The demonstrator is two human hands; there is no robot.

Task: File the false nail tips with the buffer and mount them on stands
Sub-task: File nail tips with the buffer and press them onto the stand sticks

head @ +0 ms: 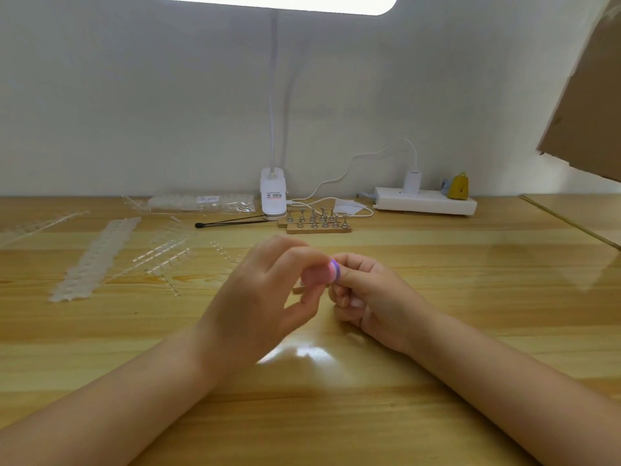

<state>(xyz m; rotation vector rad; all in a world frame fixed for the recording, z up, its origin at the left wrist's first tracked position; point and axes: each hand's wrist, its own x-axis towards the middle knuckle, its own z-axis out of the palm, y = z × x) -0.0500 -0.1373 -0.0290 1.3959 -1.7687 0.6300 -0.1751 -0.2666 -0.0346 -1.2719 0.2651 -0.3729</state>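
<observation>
My hands meet just in front of the wooden stand block (319, 227), and that meeting point is blurred: I cannot make out a nail tip between my fingers, only the small round pink-and-purple buffer (333, 271), which my right hand (373, 297) pinches between thumb and curled forefinger. My left hand (258, 297) has its fingers bent in toward the buffer, fingertips touching or almost touching it, and I cannot tell whether they grip anything. A little brown shape on the table (437, 331) shows under my fingers, mostly hidden by them. The stand block carries two rows of small metal stands (316, 218), too small for me to say whether any tip sits on them. Left of the block lie clear plastic strips (161, 253) and a long white strip of nail tips (97, 260), their outlines faint against the wood. Just behind and left of the block stands the white clamp lamp (273, 193), its head cut off by the top edge, with a thin black tool (232, 223) lying beside its base. Right of the block sits a white power strip (425, 201) with a plug in it, a small yellow object (458, 187) at its far end. Brown cardboard (584, 95) juts in, cut off by the right edge.
</observation>
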